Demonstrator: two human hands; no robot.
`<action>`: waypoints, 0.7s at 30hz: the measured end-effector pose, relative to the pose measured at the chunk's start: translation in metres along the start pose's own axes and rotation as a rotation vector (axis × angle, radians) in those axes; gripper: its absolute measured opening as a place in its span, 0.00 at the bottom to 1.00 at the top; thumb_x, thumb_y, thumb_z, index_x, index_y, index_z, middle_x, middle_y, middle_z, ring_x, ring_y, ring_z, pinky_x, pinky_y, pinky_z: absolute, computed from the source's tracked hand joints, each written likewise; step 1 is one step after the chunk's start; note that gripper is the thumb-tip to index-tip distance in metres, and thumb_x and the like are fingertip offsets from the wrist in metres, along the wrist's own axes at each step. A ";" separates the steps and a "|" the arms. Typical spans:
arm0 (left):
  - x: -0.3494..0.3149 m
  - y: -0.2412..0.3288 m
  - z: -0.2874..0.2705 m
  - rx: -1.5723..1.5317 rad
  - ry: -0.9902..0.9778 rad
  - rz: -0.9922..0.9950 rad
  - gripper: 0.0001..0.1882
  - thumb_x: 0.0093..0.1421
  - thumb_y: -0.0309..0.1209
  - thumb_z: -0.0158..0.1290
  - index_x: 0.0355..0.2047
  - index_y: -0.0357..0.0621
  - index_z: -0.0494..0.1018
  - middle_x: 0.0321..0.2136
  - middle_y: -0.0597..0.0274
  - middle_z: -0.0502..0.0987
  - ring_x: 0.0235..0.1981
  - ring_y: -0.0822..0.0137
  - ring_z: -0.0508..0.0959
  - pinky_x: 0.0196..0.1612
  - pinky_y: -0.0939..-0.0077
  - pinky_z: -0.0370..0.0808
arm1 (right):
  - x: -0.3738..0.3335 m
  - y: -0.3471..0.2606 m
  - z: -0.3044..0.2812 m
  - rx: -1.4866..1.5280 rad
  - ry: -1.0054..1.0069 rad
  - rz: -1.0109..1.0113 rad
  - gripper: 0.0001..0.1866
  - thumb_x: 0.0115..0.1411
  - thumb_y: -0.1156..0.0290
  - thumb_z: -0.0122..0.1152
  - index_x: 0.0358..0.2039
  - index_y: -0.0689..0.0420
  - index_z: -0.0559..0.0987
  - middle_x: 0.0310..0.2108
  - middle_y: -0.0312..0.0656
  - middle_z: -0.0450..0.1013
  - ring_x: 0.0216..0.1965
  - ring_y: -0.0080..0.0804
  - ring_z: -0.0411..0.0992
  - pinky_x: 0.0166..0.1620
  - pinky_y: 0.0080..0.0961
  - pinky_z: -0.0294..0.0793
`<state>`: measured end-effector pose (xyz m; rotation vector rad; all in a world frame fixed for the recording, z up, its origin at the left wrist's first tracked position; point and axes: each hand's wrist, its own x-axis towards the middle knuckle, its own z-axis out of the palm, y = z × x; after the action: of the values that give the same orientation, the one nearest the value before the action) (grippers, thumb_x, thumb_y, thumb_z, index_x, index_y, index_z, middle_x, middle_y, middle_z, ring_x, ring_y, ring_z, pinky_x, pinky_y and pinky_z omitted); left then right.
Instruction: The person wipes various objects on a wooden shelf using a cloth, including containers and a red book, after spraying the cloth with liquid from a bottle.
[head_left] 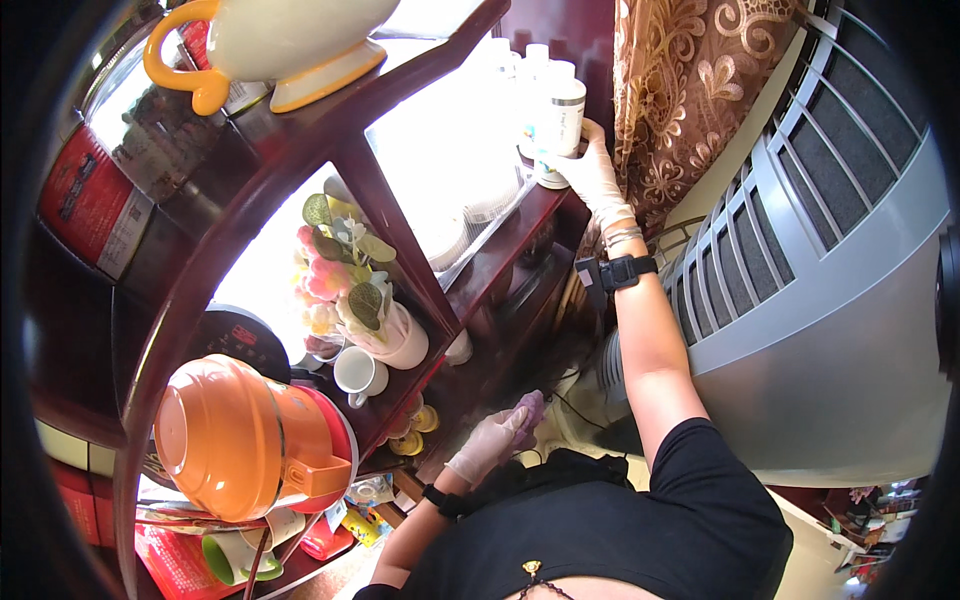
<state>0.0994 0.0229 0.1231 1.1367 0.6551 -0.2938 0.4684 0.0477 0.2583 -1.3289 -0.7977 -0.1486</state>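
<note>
My right hand [592, 178], in a whitish glove, reaches up to the far end of a dark red wooden shelf [500, 245]. Its fingers and thumb are closed around the lower part of a white bottle [566, 112] with a pale label. The bottle stands upright at the shelf's edge, its lower side partly covered by the fingers. Close to my body, my left hand [484, 447], gloved as well, is closed on a crumpled purple cloth [530, 415].
More white bottles [535, 60] stand behind. Left are a potted artificial flower arrangement [345, 280], a white mug [360, 374], an orange lidded container [235, 435] and a white-and-yellow vessel [290, 40]. A patterned brown curtain [690, 90] and a large grey slatted appliance [800, 400] flank my right arm.
</note>
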 end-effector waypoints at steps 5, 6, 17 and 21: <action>0.006 -0.004 -0.002 0.054 -0.064 0.016 0.28 0.62 0.51 0.46 0.45 0.35 0.70 0.32 0.68 0.74 0.32 0.76 0.72 0.37 0.80 0.71 | 0.008 0.004 0.000 -0.232 -0.150 -0.039 0.34 0.44 0.77 0.69 0.53 0.56 0.68 0.48 0.41 0.68 0.48 0.28 0.67 0.48 0.28 0.71; 0.008 -0.004 0.000 0.076 -0.072 0.013 0.28 0.61 0.51 0.46 0.44 0.36 0.71 0.31 0.68 0.73 0.30 0.76 0.72 0.35 0.81 0.71 | 0.011 0.007 -0.001 -0.250 -0.204 0.017 0.33 0.44 0.77 0.69 0.52 0.56 0.68 0.48 0.41 0.68 0.46 0.29 0.68 0.47 0.27 0.72; 0.002 0.010 0.008 0.237 -0.023 -0.029 0.27 0.62 0.52 0.43 0.43 0.38 0.72 0.31 0.66 0.75 0.28 0.77 0.72 0.33 0.80 0.71 | 0.014 0.032 0.030 -0.198 0.006 -0.041 0.37 0.39 0.69 0.73 0.50 0.58 0.65 0.42 0.51 0.64 0.43 0.44 0.66 0.51 0.34 0.66; 0.002 0.009 0.004 0.273 -0.002 0.002 0.28 0.63 0.52 0.42 0.45 0.37 0.71 0.33 0.65 0.76 0.32 0.75 0.73 0.38 0.78 0.71 | 0.024 0.031 0.034 -0.407 -0.121 0.057 0.30 0.39 0.64 0.73 0.40 0.63 0.69 0.40 0.53 0.68 0.43 0.46 0.68 0.48 0.33 0.68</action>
<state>0.1070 0.0237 0.1298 1.3976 0.6248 -0.3907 0.4874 0.0944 0.2486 -1.7567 -0.8593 -0.1942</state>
